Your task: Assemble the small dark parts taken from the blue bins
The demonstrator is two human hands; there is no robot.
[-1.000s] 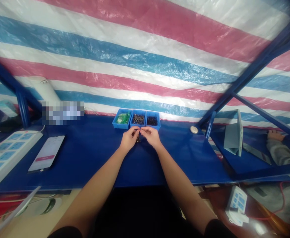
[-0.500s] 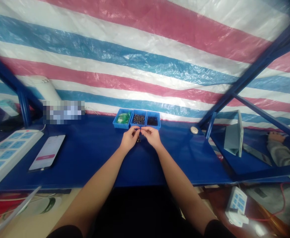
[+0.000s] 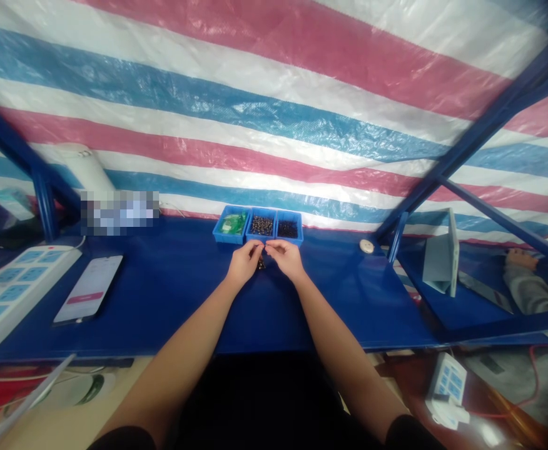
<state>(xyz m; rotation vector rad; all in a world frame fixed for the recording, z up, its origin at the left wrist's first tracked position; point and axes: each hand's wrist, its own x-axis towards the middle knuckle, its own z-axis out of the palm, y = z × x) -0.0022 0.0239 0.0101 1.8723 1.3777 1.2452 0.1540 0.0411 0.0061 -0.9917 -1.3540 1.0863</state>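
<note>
My left hand (image 3: 244,261) and my right hand (image 3: 286,257) meet fingertip to fingertip over the blue tabletop (image 3: 274,312). Both are closed in a pinch; whatever sits between the fingers is too small to name. Just under the left fingers lie a few small brass-and-dark pieces (image 3: 261,265), partly hidden. Right behind my hands stand three blue bins in a row. The left bin (image 3: 229,238) contains a green and clear plastic packet (image 3: 234,223). Small brass-coloured parts (image 3: 261,225) fill the middle one, and small black parts (image 3: 288,229) lie in the right one.
On the left are a phone (image 3: 89,289) and a white power strip (image 3: 25,284). A round pale object (image 3: 366,247) lies to the right, near the blue frame post (image 3: 398,237). Beyond it stand a tablet in a case (image 3: 443,253) and another person's sleeve (image 3: 534,290).
Almost nothing differs. My fingertips have shifted very slightly while staying pinched together in the same place.
</note>
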